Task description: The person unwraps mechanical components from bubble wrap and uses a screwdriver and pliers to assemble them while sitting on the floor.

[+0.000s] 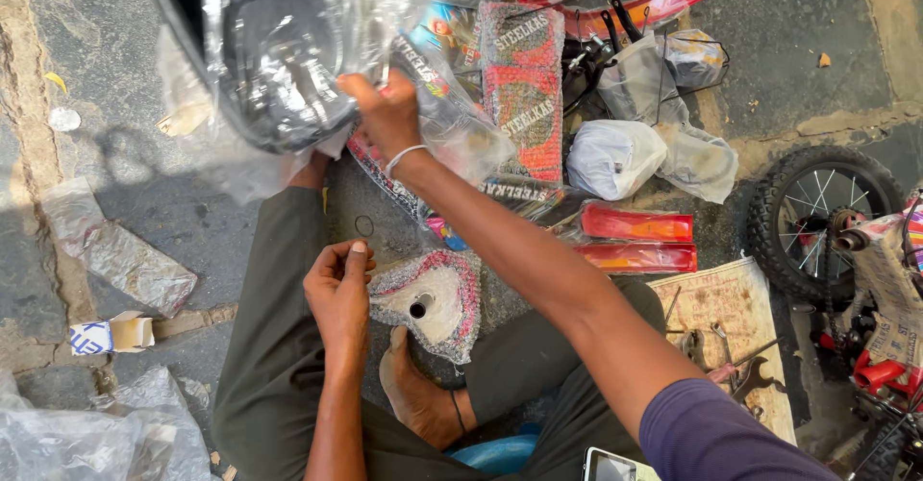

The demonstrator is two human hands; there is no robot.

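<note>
One large dark part wrapped in clear plastic (279, 53) fills the upper left of the head view, and the right hand (389, 111) is at its lower right edge, fingers pinched on the plastic wrap so that the bundle is held up off the ground. A pale band circles that wrist. From the right hand, the left hand (338, 284) lies at about 6 o'clock, well apart, over the left knee; its thumb and fingers are curled together as if around something tiny, but what, if anything, sits between them cannot be told.

Just at 3 o'clock from the left hand, a triangular padded piece with a patterned red-and-white border and a round hole in its pale middle (428, 300) lies on the pavement, and a bare foot (413, 390) rests just below it at 6 o'clock. At 12 o'clock from the padded piece, flat packets in red patterned wrapping (524, 92) lie stacked. At 3 o'clock from these are white and clear plastic bags (615, 154). Two red elongated plastic pieces (639, 241) lie side by side at 6 o'clock from the bags. Further toward 3 o'clock a small spoked wheel with a knobbly tyre (817, 212) stands at the frame's right. At its 7 o'clock, spanners (740, 370) lie on a worn patterned mat (731, 303).
</note>
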